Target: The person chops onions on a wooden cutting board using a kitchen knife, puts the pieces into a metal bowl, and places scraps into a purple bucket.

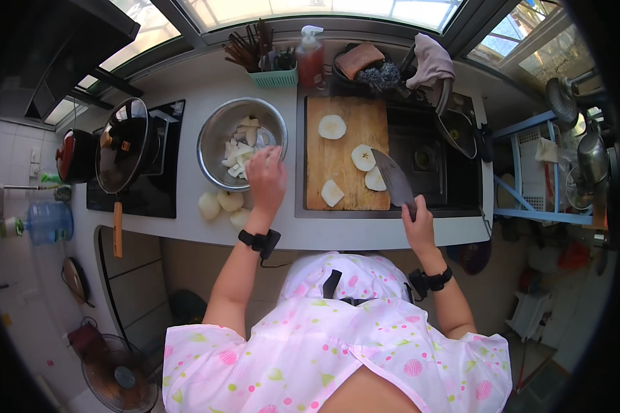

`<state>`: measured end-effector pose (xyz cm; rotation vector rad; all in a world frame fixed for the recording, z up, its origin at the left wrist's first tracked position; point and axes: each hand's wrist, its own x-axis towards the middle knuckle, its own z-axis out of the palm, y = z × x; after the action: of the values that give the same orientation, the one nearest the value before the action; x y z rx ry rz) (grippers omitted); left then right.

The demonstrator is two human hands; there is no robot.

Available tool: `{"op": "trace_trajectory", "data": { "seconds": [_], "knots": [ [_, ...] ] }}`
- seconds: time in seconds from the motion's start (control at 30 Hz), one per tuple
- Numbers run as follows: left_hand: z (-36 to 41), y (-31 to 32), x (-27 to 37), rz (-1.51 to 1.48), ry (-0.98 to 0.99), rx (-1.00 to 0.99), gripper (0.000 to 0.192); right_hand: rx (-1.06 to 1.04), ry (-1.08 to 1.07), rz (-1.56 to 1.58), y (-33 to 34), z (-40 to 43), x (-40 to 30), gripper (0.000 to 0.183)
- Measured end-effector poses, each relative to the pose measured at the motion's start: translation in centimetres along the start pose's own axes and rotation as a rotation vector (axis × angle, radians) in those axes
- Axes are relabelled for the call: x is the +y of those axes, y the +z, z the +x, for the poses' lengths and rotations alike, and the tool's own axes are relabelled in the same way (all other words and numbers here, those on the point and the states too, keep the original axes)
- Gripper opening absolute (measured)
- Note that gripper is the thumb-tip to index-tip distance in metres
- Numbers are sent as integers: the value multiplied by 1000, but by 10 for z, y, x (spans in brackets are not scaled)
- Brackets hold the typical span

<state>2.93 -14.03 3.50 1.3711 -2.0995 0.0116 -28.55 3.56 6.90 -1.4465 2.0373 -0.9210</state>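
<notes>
My left hand (266,178) is over the near right rim of a steel bowl (205,155), its palm side hidden. Pale cut fruit pieces (242,155) lie in the bowl. Several whole peeled fruits (230,201), perhaps pears or apples, sit just in front of it. My right hand (419,224) grips the handle of a cleaver-like kitchen knife (394,180), its blade slanting over the right edge of a wooden cutting board (349,168). Beside the blade are a round slice with a star-shaped core (363,158) and a partly covered slice (375,179). Two further slices (332,127) lie apart on the board.
The board rests across a dark sink (429,180). Behind stand a green chopstick basket (274,77), a soap pump bottle (310,59) and a faucet draped with a cloth (431,64). A glass-lidded pan (122,149) occupies the cooktop (168,191), its wooden handle (118,227) jutting past the counter edge.
</notes>
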Motion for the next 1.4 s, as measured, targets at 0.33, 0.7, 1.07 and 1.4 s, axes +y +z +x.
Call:
{"op": "trace_trajectory", "data": {
  "seconds": [0.33,0.7,1.07,1.4],
  "knots": [
    [-55,78,32,-126,361,-642,59,41,21,13,-6,-2,-1,21],
    [-68,91,54,-52,-49,-449,55,-200,174,134,40,5,-10,26],
    [-75,75,55,-228,85,-450,53,-196,214,117,50,2,-7,28],
    [-81,84,63,-244,-203,-516,47,-263,145,-4,94,6,-10,27]
  ]
}}
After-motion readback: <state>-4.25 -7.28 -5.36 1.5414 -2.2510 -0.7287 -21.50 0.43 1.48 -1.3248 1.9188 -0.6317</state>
